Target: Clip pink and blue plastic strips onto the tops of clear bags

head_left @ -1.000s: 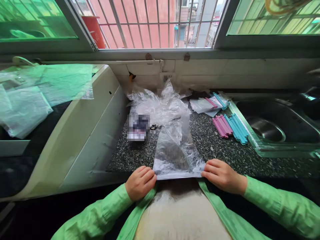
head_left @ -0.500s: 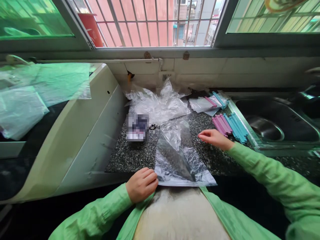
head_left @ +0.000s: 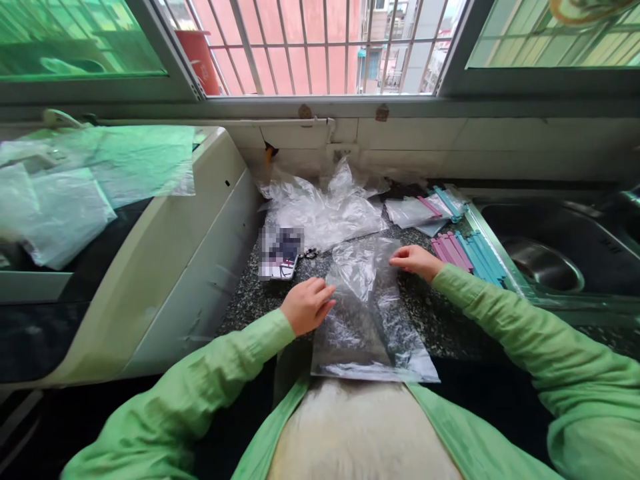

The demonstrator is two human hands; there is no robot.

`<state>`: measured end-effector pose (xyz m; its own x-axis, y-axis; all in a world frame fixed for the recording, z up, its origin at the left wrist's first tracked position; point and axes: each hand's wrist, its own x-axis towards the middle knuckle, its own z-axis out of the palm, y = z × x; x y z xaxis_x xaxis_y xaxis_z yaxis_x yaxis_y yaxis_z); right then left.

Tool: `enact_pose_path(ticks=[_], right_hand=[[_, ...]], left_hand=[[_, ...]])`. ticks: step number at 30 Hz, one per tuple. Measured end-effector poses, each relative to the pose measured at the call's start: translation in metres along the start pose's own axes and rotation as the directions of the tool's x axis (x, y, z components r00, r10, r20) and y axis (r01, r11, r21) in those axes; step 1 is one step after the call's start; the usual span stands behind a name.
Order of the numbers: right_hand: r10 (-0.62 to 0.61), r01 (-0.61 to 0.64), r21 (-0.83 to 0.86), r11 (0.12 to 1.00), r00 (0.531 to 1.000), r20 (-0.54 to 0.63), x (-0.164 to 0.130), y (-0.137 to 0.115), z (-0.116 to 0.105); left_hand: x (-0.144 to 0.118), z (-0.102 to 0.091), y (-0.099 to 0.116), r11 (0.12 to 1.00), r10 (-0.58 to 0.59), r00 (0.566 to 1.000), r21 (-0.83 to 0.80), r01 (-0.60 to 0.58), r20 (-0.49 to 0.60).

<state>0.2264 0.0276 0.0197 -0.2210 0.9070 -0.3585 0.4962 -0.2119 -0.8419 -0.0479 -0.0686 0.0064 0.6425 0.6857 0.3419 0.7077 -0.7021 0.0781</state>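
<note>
Clear plastic bag [head_left: 367, 313], flat and crinkled, lies lengthwise on the speckled dark counter [head_left: 450, 320], its near edge hanging just over the counter's front rim by the person's body. It is see-through, so the granite pattern shows through it, and glare streaks run across its wrinkles. One such bag is being handled. The left hand [head_left: 306, 305] rests on the bag's left edge about halfway up, fingers loosely curled and pressing down on the plastic rather than closed around it. The right hand [head_left: 414, 260] touches the bag's far right corner, fingertips together on the film in a light pinch; whether the plastic is really gripped between them I cannot tell. Both arms wear light green sleeves.

Just beyond the bag sits a rumpled heap of more clear plastic [head_left: 320, 210], too tangled to count. Left of the bag, a small blurred packet [head_left: 280, 252] lies on the counter. To the right, a cluster of sealing clips [head_left: 467, 253] holds pink and blue sticks side by side, roughly four pink and four or five blue. Farther back, a second flat bag [head_left: 415, 212] carries one pink and one blue clip. A steel sink [head_left: 545, 260] lies at the right, and a white appliance [head_left: 165, 267] at the left bears more plastic sheets on top.
</note>
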Motion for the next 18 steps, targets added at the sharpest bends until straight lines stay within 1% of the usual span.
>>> enact_pose_path(ticks=[1,3,5,7,9,12,15,18], right_hand=[[-0.003,0.003,-0.026,1.000,1.000,-0.017,-0.001,0.002,-0.004],[-0.011,0.007,-0.088,0.996,0.999,-0.043,-0.004,0.006,-0.012],[-0.029,0.018,-0.160,0.987,0.997,-0.067,-0.006,0.011,-0.019],[-0.049,0.025,-0.234,0.972,0.994,-0.097,-0.008,0.015,-0.026],[-0.047,0.012,-0.293,0.956,0.992,-0.116,-0.011,0.018,-0.032],[0.014,-0.047,-0.322,0.946,0.995,-0.104,-0.014,0.020,-0.039],[0.101,-0.119,-0.258,0.959,0.992,-0.080,-0.013,0.020,-0.043],[0.145,-0.158,-0.139,0.978,0.985,-0.096,-0.009,0.018,-0.045]], left_hand=[[0.010,0.007,-0.001,0.999,-0.036,0.999,0.040,0.034,0.032],[0.025,0.020,-0.001,0.993,-0.075,0.990,0.099,0.063,0.121],[0.032,0.030,0.001,0.987,-0.114,0.977,0.129,0.091,0.180],[0.033,0.034,0.004,0.984,-0.147,0.968,0.131,0.122,0.205],[0.031,0.033,0.006,0.983,-0.166,0.961,0.118,0.142,0.221],[0.031,0.027,0.006,0.980,-0.189,0.948,0.103,0.168,0.257],[0.043,0.017,-0.002,0.969,-0.247,0.926,0.080,0.234,0.286],[0.069,0.008,-0.022,0.937,-0.350,0.894,0.086,0.340,0.279]])
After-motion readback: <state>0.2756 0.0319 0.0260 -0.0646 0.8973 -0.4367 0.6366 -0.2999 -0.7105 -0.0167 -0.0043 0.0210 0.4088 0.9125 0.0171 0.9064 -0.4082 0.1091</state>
